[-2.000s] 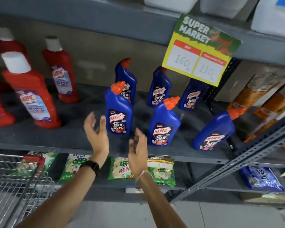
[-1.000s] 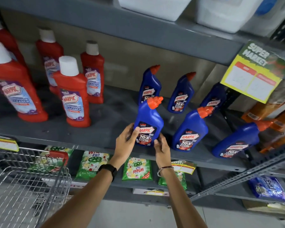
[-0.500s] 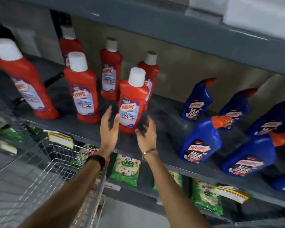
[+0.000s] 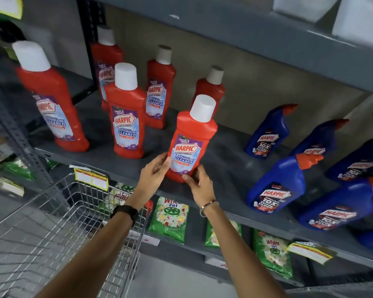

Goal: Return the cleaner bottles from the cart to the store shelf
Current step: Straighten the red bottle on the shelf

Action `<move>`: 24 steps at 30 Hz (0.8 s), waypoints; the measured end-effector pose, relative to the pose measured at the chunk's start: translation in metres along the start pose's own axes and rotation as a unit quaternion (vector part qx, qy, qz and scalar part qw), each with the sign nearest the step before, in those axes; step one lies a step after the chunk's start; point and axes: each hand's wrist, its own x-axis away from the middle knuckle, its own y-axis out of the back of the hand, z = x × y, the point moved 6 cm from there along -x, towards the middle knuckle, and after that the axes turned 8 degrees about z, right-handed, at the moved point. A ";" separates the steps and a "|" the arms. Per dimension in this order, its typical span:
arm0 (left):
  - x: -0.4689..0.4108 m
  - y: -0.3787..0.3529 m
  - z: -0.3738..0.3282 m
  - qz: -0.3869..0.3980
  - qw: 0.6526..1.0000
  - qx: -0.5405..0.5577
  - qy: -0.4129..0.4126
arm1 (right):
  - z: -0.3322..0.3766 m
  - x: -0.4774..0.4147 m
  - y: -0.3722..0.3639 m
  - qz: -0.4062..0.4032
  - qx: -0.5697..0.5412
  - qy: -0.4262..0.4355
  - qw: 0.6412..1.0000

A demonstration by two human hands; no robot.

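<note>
A red Harpic bathroom cleaner bottle point(image 4: 191, 138) with a white cap stands near the front edge of the grey store shelf point(image 4: 224, 168). My left hand point(image 4: 154, 172) grips its lower left side and my right hand point(image 4: 199, 181) its lower right side. Several more red bottles point(image 4: 126, 112) stand to the left and behind. Blue Harpic bottles point(image 4: 277, 183) with orange caps stand on the right part of the same shelf. The wire cart point(image 4: 58, 229) sits at the lower left, and I see no bottles in the part that shows.
Green detergent packets point(image 4: 170, 218) lie on the shelf below, with yellow price tags point(image 4: 92, 179) on the shelf edges. White containers point(image 4: 357, 16) sit on the shelf above. A grey upright post point(image 4: 11, 121) stands at the left.
My view has swung left from the blue bottles to the red ones. Both hands, open half a second ago, have closed on the base of the front red bottle.
</note>
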 end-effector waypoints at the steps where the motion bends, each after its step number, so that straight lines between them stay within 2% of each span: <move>1: 0.001 0.000 -0.001 -0.004 1.000 -0.001 -0.001 | 0.002 0.002 -0.001 -0.002 0.001 -0.001 1.000; 5: 0.005 -0.001 -0.006 -0.001 1.000 0.016 -0.012 | 0.009 0.005 -0.004 0.005 0.005 -0.003 1.000; 7: 0.013 0.002 -0.011 -0.022 0.998 0.029 -0.042 | 0.012 0.012 -0.007 -0.011 -0.021 -0.004 1.000; 9: 0.027 0.019 -0.018 -0.124 0.984 0.077 -0.103 | 0.012 0.036 -0.008 -0.115 -0.047 -0.001 0.992; 11: 0.043 0.053 -0.019 -0.283 0.937 0.137 -0.153 | 0.025 0.070 -0.022 -0.204 0.011 0.041 0.978; 12: 0.046 0.071 -0.017 -0.343 0.913 0.155 -0.160 | 0.040 0.080 -0.038 -0.189 0.068 0.088 0.976; 13: 0.045 0.089 -0.016 -0.373 0.900 0.162 -0.155 | 0.057 0.080 -0.057 -0.140 0.116 0.136 0.974; 14: 0.038 0.105 -0.013 -0.373 0.905 0.152 -0.138 | 0.071 0.069 -0.076 -0.086 0.140 0.163 0.973; 15: 0.027 0.117 -0.009 -0.342 0.923 0.132 -0.118 | 0.082 0.050 -0.091 -0.035 0.139 0.154 0.978; 18: -0.007 0.132 0.008 -0.205 0.973 0.091 -0.052 | 0.096 -0.018 -0.109 0.012 0.049 0.034 0.998; 20: -0.015 0.133 0.012 -0.171 0.982 0.073 -0.034 | 0.096 -0.049 -0.115 0.050 0.030 -0.001 0.998; 22: -0.018 0.134 0.010 -0.157 0.986 0.051 -0.029 | 0.093 -0.063 -0.118 0.095 0.051 -0.003 0.994; 24: -0.017 0.137 0.010 -0.130 0.990 0.047 -0.015 | 0.089 -0.065 -0.117 0.103 0.057 0.003 0.993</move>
